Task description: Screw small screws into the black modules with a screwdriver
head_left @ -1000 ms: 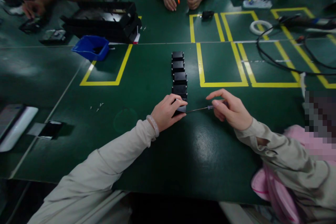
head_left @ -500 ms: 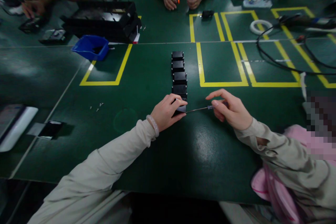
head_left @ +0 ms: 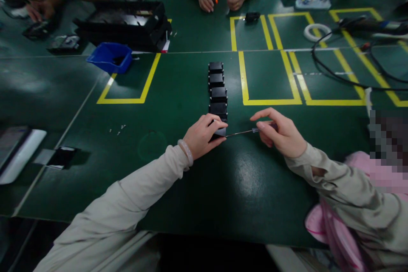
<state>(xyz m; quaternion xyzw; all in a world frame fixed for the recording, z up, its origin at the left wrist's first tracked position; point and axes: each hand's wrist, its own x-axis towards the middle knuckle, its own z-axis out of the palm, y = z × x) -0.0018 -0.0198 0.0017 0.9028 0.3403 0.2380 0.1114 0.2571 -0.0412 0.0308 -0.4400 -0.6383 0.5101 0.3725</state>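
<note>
Left hand [head_left: 202, 136] closed around a black rectangular block [head_left: 220, 133] on green tabletop [head_left: 197, 204]; right hand [head_left: 276, 132], forefinger lifted, pinches a slim steel-shafted screwdriver [head_left: 255, 130] beside it. I judge angled pressure could skid it handward.

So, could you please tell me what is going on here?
The left hand holds a black block, with four more black blocks lined up beyond it. The right hand holds a screwdriver, its tip at or very near that block's right side. Small pale pieces lie off to the left.
</note>
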